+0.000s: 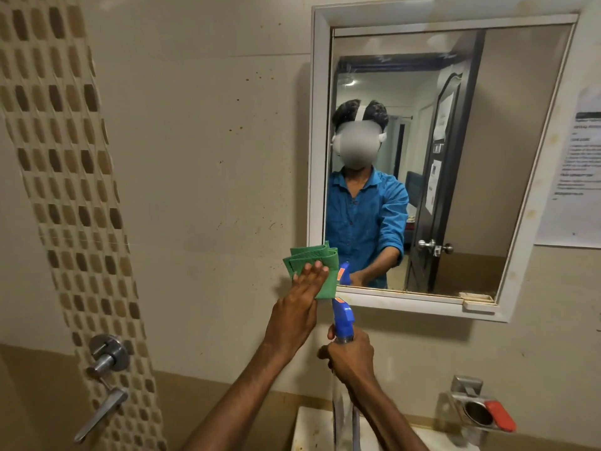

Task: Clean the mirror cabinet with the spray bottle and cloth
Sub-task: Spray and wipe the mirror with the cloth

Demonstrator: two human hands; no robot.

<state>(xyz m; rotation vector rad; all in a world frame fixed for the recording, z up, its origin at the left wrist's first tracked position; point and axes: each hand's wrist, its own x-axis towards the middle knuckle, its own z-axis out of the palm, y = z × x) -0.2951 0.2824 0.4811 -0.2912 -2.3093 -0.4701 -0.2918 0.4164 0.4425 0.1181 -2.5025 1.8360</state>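
Note:
The mirror cabinet point(320, 131) hangs on the wall at upper right, white-framed, its glass showing a person in a blue shirt. My left hand point(299, 304) presses a folded green cloth point(309, 265) with straight fingers against the cabinet's lower left corner. Just below it, my right hand point(353, 356) grips the neck of a spray bottle point(343, 317) with a blue trigger head and clear body; its nozzle points up at the cabinet's bottom edge.
A white sink point(307, 428) sits below the hands. A metal soap holder point(478, 410) with a red item is mounted at lower right. A tap valve and lever point(105, 359) stick out of the mosaic tile strip at left. A printed paper point(572, 177) hangs right of the cabinet.

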